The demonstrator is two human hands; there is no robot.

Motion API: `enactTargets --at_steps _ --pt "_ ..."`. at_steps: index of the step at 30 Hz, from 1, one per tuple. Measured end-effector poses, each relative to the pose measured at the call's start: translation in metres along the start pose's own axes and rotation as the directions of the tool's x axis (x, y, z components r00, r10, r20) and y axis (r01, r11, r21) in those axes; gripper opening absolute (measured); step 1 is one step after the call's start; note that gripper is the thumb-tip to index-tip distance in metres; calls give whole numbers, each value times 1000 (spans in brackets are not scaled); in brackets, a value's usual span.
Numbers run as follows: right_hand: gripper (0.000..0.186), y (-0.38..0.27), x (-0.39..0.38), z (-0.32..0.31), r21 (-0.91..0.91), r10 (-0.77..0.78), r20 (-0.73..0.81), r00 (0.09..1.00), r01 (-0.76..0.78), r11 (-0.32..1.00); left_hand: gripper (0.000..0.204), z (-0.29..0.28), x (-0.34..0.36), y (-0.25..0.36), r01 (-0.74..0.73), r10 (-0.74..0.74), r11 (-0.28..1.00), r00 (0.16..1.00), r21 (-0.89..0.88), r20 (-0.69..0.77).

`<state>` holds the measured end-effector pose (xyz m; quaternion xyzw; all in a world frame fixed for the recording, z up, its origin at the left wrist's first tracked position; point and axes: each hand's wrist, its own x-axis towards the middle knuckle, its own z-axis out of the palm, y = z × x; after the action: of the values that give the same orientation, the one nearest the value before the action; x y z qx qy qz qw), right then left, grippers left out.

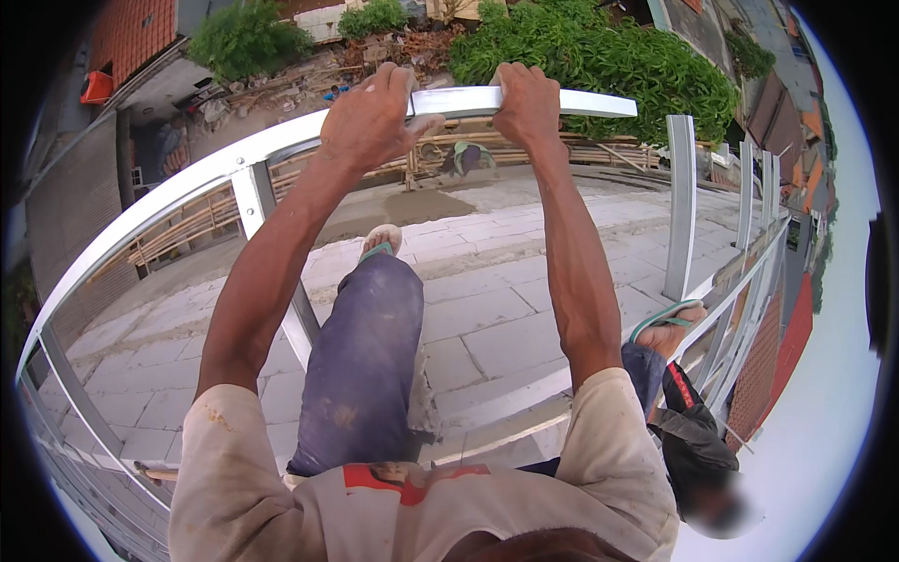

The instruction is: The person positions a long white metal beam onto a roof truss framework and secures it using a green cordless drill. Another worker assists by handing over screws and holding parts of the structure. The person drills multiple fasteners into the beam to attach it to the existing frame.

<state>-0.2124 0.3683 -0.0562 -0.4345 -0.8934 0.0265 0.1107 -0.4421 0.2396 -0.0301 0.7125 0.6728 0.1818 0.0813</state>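
My left hand point(370, 122) is closed over a silver metal beam point(454, 101) near the top of the view, beside a thin dark line across it. My right hand point(527, 105) grips the same beam farther right, near its end. A metal post point(257, 211) joins the beam at the left with visible screws. My sandalled left foot point(381, 242) hangs over a wall of white blocks point(482, 300). My right foot point(670, 332) rests by the metal framing at the right.
More metal posts point(681, 206) stand at right. A person in dark clothes point(698, 440) is at lower right. Far below, another person point(468, 159) is by bamboo scaffolding point(187, 225). Trees point(618, 66) and roofs point(140, 28) lie beyond the wall's edge.
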Motion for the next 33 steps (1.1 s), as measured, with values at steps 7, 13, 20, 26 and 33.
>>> enactTargets --at_steps 7,13,20,26,33 --pt "35 15 -1 -34 532 -78 254 964 -72 843 61 8 2 1 -12 12 1000 998 8 -66" --pt "36 -35 65 -118 485 66 -488 871 207 850 65 3 0 1 16 -15 999 999 32 -28" --pt "46 -55 111 -33 19 -181 -570 802 233 972 66 -5 8 4 9 -9 1000 999 -6 40" --pt "44 -56 96 -119 127 -59 -759 648 236 963 64 -1 3 1 -11 10 999 999 31 36" --pt "64 -34 -63 -1 950 912 305 275 -150 -273 64 0 7 7 30 -31 999 998 22 56"
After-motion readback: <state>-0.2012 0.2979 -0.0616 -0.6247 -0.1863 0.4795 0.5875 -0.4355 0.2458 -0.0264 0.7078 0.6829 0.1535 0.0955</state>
